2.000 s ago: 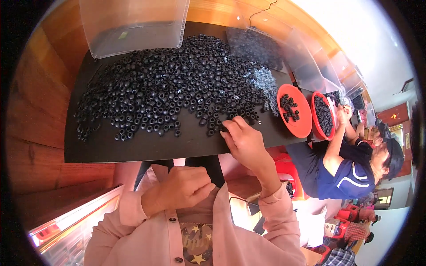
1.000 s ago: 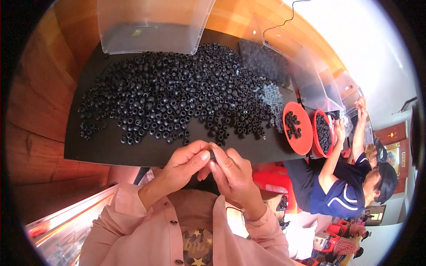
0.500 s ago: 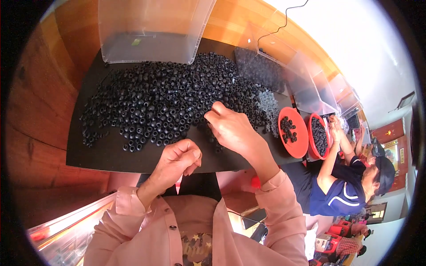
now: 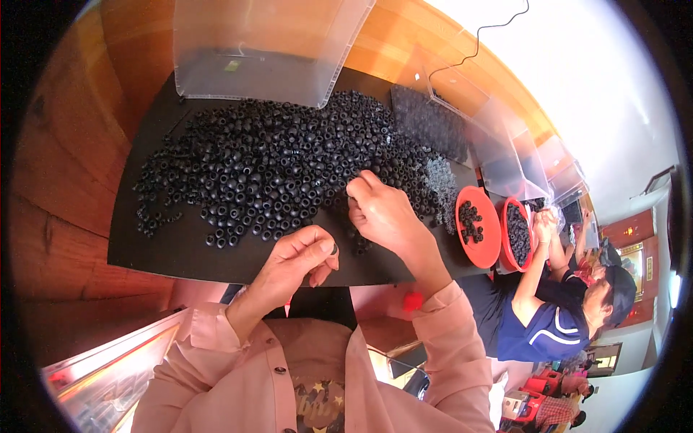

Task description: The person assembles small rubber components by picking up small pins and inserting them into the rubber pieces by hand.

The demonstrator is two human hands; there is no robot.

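Note:
A wide heap of small black ring-shaped parts (image 4: 253, 173) covers much of the dark table. At the table's near edge my left hand (image 4: 299, 258) is closed, with a small black part (image 4: 334, 249) showing between thumb and fingertips. My right hand (image 4: 386, 216) is closed over the right side of the heap. Its fingers curl down out of sight, so anything inside them is hidden. A patch of small grey pieces (image 4: 440, 184) lies beyond my right hand, beside the black parts.
A clear plastic bin (image 4: 253, 65) stands behind the heap. To the right are a red bowl (image 4: 487, 242) with some black parts and a fuller red basin (image 4: 530, 249). Clear boxes (image 4: 509, 169) line the back right. A co-worker in dark blue (image 4: 538, 325) works beyond them.
The view has shifted slightly, so the table and bowls sit a little lower. Both hands stay closed in nearly the same places; a dark part now shows at my left fingertips.

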